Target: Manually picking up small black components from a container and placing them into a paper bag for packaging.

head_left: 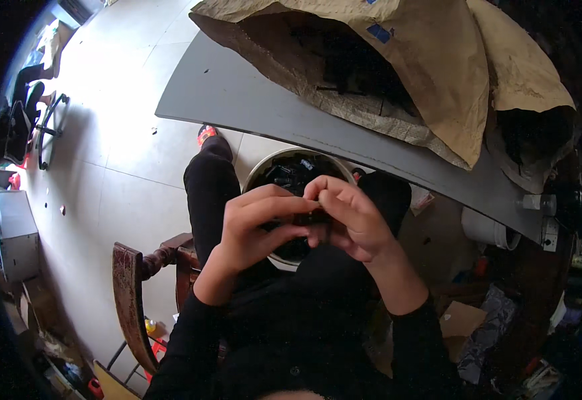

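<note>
My left hand (263,217) and my right hand (351,217) meet in front of my body, above a round pale-rimmed bucket (259,165) between my knees. Between the fingers sits a small dark piece (310,217), mostly hidden by them. The left fingers and thumb close around its left side. My right thumb and fingers pinch at its right end. Inside the bucket lie several shiny black pieces (291,171), too jumbled to make out their kind.
A grey tabletop (238,87) slants across ahead, bearing large open brown paper sacks (431,73) with dark contents. To my left stands a worn wooden chair part (129,293). A clear bottle (538,202) and a white bucket (488,230) are at right. Boxes (16,233) line the far left.
</note>
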The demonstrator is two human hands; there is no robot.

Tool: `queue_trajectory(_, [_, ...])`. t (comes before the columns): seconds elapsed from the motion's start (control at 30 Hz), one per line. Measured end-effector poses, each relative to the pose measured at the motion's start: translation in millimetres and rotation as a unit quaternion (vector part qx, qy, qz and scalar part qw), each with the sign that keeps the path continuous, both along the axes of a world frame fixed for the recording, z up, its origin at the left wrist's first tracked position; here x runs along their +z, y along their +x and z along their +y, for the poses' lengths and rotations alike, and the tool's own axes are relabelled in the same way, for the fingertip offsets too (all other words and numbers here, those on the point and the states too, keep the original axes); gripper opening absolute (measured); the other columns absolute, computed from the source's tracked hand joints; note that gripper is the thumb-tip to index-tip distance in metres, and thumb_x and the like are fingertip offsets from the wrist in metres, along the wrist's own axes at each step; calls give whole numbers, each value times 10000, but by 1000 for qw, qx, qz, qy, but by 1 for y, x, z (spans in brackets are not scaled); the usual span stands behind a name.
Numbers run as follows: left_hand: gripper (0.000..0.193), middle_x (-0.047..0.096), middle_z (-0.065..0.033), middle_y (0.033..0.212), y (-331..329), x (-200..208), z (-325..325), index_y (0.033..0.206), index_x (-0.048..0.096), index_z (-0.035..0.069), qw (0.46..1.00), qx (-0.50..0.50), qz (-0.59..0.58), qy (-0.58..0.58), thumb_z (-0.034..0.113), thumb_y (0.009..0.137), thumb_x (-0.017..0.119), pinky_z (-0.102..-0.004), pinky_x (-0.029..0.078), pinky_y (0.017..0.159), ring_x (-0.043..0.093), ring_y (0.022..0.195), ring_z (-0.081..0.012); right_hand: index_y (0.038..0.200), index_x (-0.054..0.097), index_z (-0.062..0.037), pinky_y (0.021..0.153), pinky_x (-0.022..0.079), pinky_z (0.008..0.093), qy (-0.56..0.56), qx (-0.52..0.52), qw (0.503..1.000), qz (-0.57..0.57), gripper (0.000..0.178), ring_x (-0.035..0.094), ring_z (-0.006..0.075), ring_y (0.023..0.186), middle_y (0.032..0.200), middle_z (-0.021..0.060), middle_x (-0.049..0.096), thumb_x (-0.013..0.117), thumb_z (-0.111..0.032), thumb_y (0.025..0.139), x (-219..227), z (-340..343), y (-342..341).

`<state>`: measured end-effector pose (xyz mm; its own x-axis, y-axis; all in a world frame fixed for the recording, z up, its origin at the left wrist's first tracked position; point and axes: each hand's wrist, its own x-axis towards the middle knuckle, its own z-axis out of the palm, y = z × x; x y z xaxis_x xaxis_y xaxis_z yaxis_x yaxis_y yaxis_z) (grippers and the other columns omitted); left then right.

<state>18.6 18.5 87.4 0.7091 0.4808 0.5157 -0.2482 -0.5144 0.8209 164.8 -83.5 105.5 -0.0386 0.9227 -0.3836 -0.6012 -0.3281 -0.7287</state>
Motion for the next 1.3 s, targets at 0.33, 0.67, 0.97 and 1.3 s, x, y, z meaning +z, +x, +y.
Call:
queue_trajectory(0.33, [349, 577, -46, 583, -2, 1, -6, 746, 617, 24, 998, 39, 25, 30, 246, 545, 797, -230, 420, 449, 572, 495, -137, 1024, 472, -57, 435, 299, 157, 116, -83, 989, -47, 338, 373, 5, 512, 714, -32, 499, 560, -336, 855, -15, -13, -16])
queue_trajectory(0.67, [247, 553, -38, 575, -14, 4, 12, 796, 630, 48, 973, -225, 31, 32, 188, 629, 748, -276, 406, 427, 559, 490, -214, 967, 504, 1, 549, 415, 249, 178, 274, 900, -288, 205, 533, 118, 630, 728, 83, 541, 520, -172, 859, -1, -19, 2])
queue_trajectory(0.97, [207, 557, -43, 699, -9, -1, 6, 849, 583, -3, 992, -9, 86, -94, 67, 686, 691, -206, 391, 515, 493, 540, -88, 978, 533, -21, 655, 453, 366, 193, 97, 860, -462, 242, 558, 321, 750, 915, 156, 556, 521, -225, 850, 1, 28, 29])
queue_trajectory(1.3, [236, 498, -32, 719, -12, -18, 11, 790, 511, -1, 945, -11, 14, -325, 184, 889, 404, -177, 340, 536, 429, 554, -73, 978, 545, -108, 534, 448, 306, 151, -213, 472, -842, 160, 563, 221, 642, 953, 85, 544, 556, -146, 822, -43, 84, 79])
